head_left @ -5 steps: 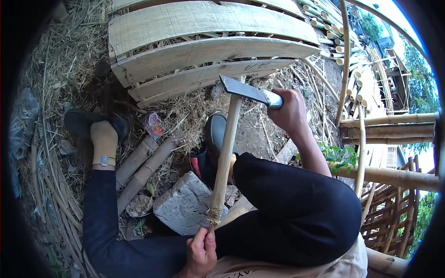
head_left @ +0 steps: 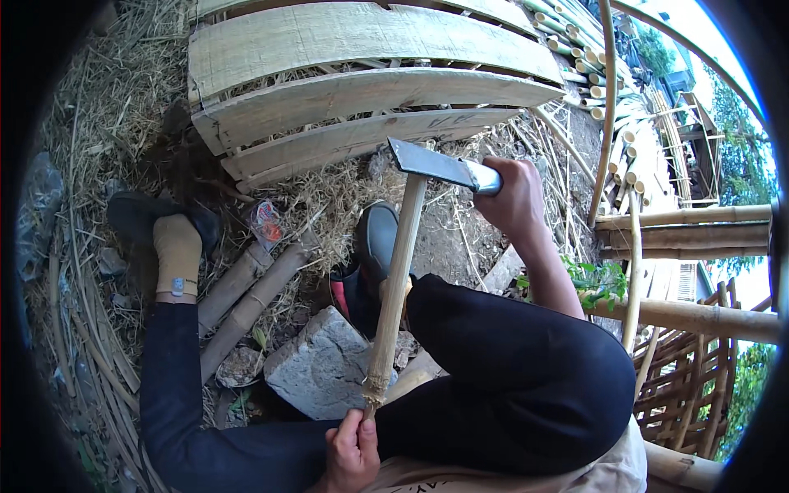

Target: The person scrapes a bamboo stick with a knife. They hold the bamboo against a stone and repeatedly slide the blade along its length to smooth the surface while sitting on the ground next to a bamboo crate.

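– Two hands, one stick (head_left: 394,300) at centre: how is it held?

– The left hand (head_left: 353,453), lower centre, pinches its thin lower end between thumb and fingers, probably to steady its slant. The right hand (head_left: 514,197), right of centre, is closed around the handle (head_left: 486,180) of a broad blade (head_left: 433,163) lying across the stick's upper end; whether the edge bites cannot be told.

– What crowds the work?

– A bent leg (head_left: 534,370), lower right, likely limits sideways room. A grey stone block (head_left: 316,370) shows beyond the stick's lower part; slatted boards (head_left: 370,90) span the upper frame, near the blade.
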A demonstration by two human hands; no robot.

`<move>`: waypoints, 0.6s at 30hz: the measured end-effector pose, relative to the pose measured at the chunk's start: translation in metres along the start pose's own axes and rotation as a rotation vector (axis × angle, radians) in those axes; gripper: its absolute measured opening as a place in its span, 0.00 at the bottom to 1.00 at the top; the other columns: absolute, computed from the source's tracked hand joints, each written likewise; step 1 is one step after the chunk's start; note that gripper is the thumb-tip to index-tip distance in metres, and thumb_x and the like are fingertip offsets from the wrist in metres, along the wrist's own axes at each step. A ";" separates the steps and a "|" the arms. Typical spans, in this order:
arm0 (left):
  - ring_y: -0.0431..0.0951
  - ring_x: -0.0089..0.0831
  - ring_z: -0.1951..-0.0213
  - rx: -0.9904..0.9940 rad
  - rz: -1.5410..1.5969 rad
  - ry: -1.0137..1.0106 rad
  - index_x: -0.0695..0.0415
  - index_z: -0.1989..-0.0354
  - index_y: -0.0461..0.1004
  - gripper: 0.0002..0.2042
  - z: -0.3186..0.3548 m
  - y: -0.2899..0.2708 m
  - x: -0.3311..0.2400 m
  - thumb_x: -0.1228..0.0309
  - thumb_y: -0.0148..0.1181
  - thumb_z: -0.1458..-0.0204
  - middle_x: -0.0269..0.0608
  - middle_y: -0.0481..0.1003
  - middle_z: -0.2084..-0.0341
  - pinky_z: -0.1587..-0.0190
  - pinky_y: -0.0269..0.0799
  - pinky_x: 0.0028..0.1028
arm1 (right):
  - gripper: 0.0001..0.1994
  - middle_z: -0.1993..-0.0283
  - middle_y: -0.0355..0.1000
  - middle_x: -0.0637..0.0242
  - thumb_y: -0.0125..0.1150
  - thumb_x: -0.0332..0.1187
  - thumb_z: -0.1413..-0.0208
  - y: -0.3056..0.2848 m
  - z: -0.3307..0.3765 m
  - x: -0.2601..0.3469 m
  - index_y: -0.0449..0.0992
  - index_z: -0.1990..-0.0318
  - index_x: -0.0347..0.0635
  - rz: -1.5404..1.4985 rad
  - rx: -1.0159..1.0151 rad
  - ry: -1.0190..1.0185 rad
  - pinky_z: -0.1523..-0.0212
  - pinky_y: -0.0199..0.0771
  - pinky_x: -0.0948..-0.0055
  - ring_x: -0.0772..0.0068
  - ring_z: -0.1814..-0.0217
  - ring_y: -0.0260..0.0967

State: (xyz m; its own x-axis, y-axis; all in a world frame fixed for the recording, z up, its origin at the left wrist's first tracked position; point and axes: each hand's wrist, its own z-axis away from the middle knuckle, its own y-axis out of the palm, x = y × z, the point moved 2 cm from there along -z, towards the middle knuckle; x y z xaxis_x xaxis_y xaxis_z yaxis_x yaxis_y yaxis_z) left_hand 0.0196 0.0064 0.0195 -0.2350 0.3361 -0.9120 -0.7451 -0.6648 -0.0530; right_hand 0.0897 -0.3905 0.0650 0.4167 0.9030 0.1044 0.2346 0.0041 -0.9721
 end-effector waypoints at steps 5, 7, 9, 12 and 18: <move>0.72 0.30 0.86 0.006 -0.033 0.015 0.59 0.70 0.66 0.14 -0.001 0.000 -0.003 0.64 0.48 0.32 0.37 0.66 0.89 0.81 0.63 0.30 | 0.10 0.81 0.73 0.54 0.67 0.37 0.48 -0.005 0.001 -0.003 0.80 0.78 0.44 0.044 -0.054 0.012 0.68 0.72 0.55 0.47 0.75 0.74; 0.73 0.31 0.86 0.012 -0.041 0.009 0.59 0.70 0.66 0.13 -0.001 -0.001 -0.006 0.65 0.49 0.33 0.39 0.67 0.88 0.81 0.63 0.31 | 0.12 0.82 0.72 0.54 0.67 0.39 0.47 -0.008 0.001 -0.006 0.80 0.78 0.44 0.053 -0.066 -0.001 0.69 0.72 0.56 0.48 0.77 0.74; 0.73 0.32 0.86 0.014 -0.042 0.008 0.59 0.69 0.67 0.12 0.000 0.000 -0.007 0.66 0.49 0.33 0.39 0.67 0.88 0.81 0.64 0.32 | 0.12 0.82 0.72 0.54 0.67 0.39 0.47 -0.014 0.000 -0.004 0.80 0.78 0.44 0.097 -0.079 0.011 0.71 0.71 0.57 0.49 0.78 0.73; 0.50 0.31 0.89 -0.187 0.018 0.143 0.58 0.73 0.65 0.22 0.000 0.008 -0.003 0.53 0.50 0.31 0.41 0.54 0.89 0.83 0.46 0.35 | 0.11 0.82 0.72 0.54 0.67 0.38 0.47 -0.016 -0.001 -0.006 0.79 0.78 0.45 0.076 -0.045 0.006 0.71 0.71 0.57 0.49 0.78 0.73; 0.74 0.32 0.85 -0.065 -0.122 0.150 0.60 0.68 0.69 0.11 0.004 0.003 -0.007 0.67 0.49 0.34 0.40 0.67 0.88 0.80 0.64 0.32 | 0.10 0.83 0.74 0.62 0.67 0.36 0.44 -0.035 -0.019 -0.055 0.85 0.65 0.37 0.329 -0.299 0.252 0.78 0.67 0.61 0.68 0.83 0.72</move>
State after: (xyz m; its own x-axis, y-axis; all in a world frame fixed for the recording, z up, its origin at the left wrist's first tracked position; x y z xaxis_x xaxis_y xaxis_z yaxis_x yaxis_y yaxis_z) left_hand 0.0165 0.0050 0.0280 -0.0460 0.3167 -0.9474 -0.7196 -0.6683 -0.1885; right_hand 0.0753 -0.4488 0.0971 0.7012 0.7038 -0.1138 0.2807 -0.4193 -0.8634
